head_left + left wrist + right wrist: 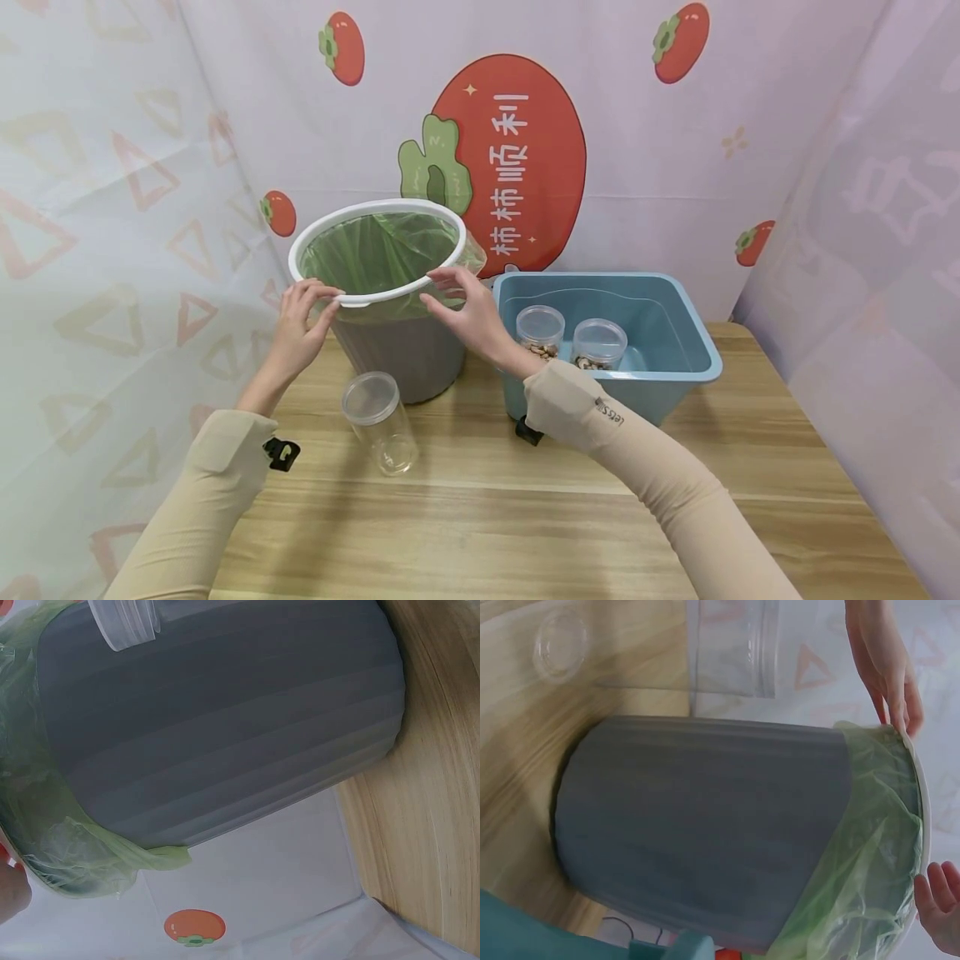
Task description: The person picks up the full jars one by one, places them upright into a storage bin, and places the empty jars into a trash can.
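Note:
A grey trash bin [408,354] stands on the table, lined with a green plastic bag [375,246] held under a white rim ring [300,242]. At the front left of this ring, my left hand [302,323] pinches the edge between fingers and thumb. My right hand [471,312] is at the front right, fingers spread, fingertips at the ring. Bag film hangs over the bin's outside, seen below the ring in the right wrist view. A clear lidded jar [381,425] stands in front of the bin, nearest the left forearm.
To the right sits a blue plastic tub [667,333] holding two clear jars, a left one [540,325] and a right one [600,342], with brown bits inside. The wooden table [480,533] extends in front. A printed curtain [622,150] hangs close behind and at both sides.

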A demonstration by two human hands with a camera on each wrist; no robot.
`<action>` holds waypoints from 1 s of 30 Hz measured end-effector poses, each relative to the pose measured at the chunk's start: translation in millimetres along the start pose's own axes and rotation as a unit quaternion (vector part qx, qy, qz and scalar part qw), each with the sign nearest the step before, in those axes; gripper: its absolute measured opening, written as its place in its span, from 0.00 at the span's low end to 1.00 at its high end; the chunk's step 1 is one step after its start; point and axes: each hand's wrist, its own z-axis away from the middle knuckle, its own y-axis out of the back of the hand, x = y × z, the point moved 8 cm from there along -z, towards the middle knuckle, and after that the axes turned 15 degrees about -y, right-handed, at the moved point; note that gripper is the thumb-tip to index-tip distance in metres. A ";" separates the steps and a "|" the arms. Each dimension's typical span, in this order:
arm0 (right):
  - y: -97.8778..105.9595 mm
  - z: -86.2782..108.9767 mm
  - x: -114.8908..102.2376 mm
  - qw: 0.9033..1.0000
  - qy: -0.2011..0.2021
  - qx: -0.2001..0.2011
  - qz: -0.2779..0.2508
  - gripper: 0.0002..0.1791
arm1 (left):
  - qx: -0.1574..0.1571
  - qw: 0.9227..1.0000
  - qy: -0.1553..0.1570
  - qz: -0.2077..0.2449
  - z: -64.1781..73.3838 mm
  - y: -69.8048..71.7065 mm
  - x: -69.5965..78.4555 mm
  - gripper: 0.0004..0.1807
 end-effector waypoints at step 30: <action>-61.4 57.2 44.9 0.994 0.007 -0.103 0.031 0.17 | -0.007 1.000 0.007 -0.002 -1.1 0.1 2.0 0.08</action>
